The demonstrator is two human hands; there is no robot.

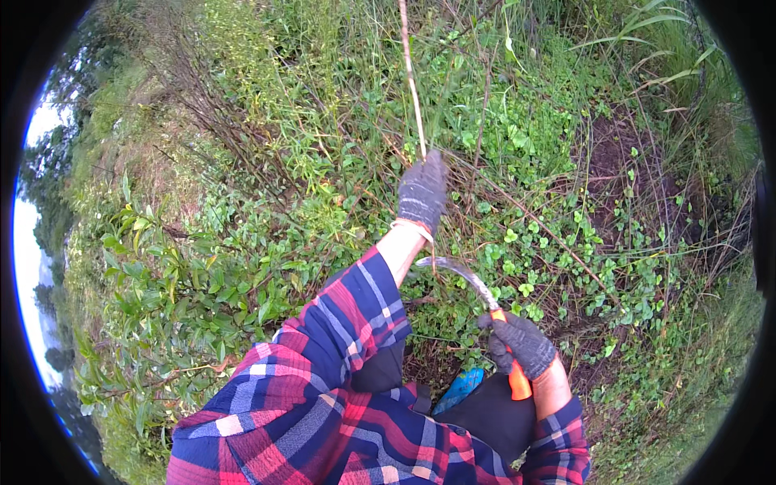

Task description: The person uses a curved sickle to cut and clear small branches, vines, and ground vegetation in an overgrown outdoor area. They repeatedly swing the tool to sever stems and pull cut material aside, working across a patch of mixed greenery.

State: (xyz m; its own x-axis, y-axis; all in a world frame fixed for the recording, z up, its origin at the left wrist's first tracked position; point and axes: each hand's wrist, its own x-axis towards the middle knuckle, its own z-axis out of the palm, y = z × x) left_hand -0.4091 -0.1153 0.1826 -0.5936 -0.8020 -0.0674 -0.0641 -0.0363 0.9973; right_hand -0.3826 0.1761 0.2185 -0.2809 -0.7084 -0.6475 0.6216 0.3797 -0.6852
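Note:
My left hand (422,189), in a dark knitted glove, is closed around a thin dry stem (413,85) that runs up past the top of the picture. A pale band circles that wrist. My right hand (522,344), gloved alike, grips the orange handle (519,382) of a sickle. Its curved, dull metal blade (464,273) arcs up and to the left, with the tip close below my left wrist. A thin brown stalk hangs by the blade near its tip.
A leafy green shrub (230,285) grows at the left. Bare brown twigs (206,109) lean behind it. Low clover-like plants (527,242) cover the ground ahead, with dark soil (612,163) and tall grass (721,91) at the right. A blue shoe (459,391) shows below me.

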